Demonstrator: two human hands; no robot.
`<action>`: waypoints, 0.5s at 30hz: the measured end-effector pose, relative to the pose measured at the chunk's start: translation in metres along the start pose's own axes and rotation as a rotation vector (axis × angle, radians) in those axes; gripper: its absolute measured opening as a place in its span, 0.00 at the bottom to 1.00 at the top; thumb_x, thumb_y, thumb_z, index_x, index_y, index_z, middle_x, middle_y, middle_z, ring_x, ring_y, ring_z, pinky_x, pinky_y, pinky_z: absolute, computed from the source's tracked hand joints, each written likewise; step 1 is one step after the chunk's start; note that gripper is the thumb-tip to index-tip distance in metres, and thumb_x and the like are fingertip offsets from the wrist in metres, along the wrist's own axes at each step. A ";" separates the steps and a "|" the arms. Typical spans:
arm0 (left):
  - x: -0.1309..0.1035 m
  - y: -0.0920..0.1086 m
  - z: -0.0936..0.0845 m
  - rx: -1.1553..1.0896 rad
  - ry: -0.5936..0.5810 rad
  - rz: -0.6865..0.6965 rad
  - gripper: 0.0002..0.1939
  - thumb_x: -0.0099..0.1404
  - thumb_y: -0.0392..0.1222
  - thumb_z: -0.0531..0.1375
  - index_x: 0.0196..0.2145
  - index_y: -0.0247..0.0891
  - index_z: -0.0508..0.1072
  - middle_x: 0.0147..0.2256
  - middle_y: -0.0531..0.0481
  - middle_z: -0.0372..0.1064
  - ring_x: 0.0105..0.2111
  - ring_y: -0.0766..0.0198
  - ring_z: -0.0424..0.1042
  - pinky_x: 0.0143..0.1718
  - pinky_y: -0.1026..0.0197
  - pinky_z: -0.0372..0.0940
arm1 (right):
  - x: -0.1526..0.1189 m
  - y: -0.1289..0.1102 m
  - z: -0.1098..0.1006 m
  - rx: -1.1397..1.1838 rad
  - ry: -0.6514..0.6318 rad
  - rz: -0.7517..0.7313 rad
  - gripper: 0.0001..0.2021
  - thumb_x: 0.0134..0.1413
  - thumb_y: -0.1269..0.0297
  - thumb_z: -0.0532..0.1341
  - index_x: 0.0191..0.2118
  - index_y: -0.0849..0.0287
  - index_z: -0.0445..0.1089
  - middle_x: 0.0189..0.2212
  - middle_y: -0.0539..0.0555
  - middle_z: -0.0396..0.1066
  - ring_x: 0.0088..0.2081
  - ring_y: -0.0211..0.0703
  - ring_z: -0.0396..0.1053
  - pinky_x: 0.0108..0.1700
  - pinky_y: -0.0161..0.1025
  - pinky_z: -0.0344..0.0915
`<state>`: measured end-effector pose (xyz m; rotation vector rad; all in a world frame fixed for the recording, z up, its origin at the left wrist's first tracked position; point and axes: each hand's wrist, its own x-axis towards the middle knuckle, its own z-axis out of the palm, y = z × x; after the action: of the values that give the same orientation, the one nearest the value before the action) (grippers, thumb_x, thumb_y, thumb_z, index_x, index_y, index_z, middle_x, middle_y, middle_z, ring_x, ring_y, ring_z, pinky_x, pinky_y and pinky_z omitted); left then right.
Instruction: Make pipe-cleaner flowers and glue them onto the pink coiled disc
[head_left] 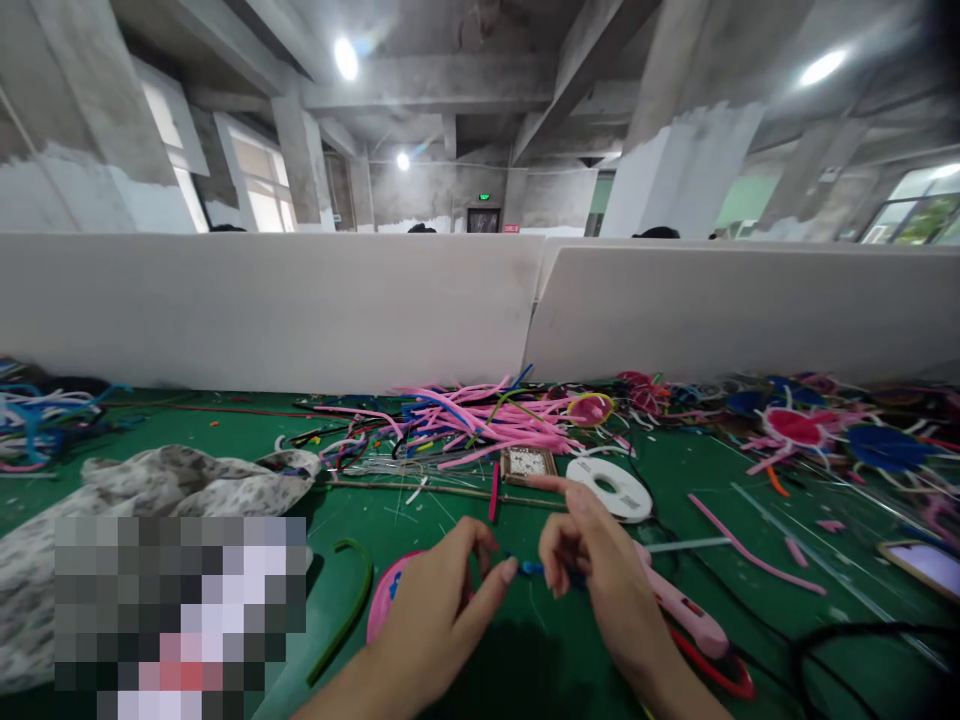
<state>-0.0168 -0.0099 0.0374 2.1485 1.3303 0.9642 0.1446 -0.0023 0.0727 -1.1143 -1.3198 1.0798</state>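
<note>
Both of my hands meet low in the middle of the head view, over the green table. A short twisted piece of blue pipe cleaner (532, 568) spans the gap between them. My left hand (435, 605) is closed, its thumb tip and bent fingers at the left end of the blue piece. My right hand (600, 565) has its fingers curled round the other end, with the index finger stretched out. Partly hidden under my left hand lies a round pink piece (381, 605) with a bit of blue on it. A green pipe cleaner (349, 610) curves beside it.
Right of my hands lie a pink glue gun (694, 610), red loop handles (739, 680) and black cables. Ahead are a white spool (637, 500), a small box (551, 475) of white bits and a pink pipe-cleaner heap (480, 415). Patterned cloth (187, 480) lies left; a white partition (300, 310) stands behind.
</note>
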 end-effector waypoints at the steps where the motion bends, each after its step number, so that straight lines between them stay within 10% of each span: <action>1: 0.002 -0.003 0.002 -0.017 0.000 -0.012 0.12 0.70 0.47 0.48 0.33 0.39 0.64 0.24 0.55 0.65 0.23 0.67 0.64 0.25 0.65 0.54 | 0.000 0.003 0.003 0.006 -0.017 0.009 0.26 0.60 0.46 0.45 0.53 0.61 0.58 0.13 0.43 0.61 0.16 0.35 0.56 0.21 0.32 0.55; 15: -0.002 -0.022 0.018 -0.073 -0.104 0.131 0.07 0.65 0.36 0.49 0.34 0.40 0.66 0.27 0.52 0.70 0.24 0.65 0.67 0.26 0.64 0.55 | 0.006 0.041 0.015 -0.020 -0.065 0.066 0.24 0.60 0.44 0.45 0.48 0.59 0.61 0.15 0.42 0.60 0.17 0.35 0.57 0.20 0.32 0.53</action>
<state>-0.0174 -0.0017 0.0098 2.2202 1.1007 0.9217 0.1312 0.0097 0.0329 -1.1528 -1.3557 1.1624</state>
